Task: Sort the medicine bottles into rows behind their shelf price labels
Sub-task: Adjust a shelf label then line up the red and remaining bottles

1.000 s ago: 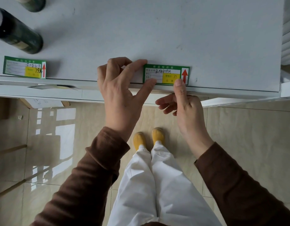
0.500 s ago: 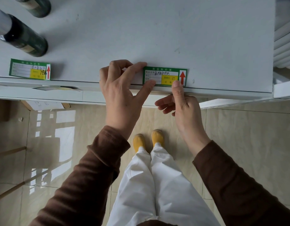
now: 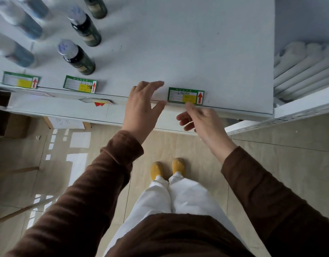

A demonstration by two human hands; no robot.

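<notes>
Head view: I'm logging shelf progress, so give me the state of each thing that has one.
Right price label: flat at the shelf's front edge, no bottles behind it.
Middle price label: flat, dark bottles upright in a row behind it.
Left price label: flat, blurred bottles behind it.
Left hand: open, holding nothing.
Right hand: open, fingertip by the right label.

blurred blue bottles [image 3: 21, 30] cut off at left, label handwriting [image 3: 184, 93] illegible

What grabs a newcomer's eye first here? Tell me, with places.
Two bare hands near the shelf's front edge: the left hand spread open beside the rightmost price label, the right hand loose just below it. No bottles stand behind that label, while dark green bottles line up behind the middle label.
</notes>
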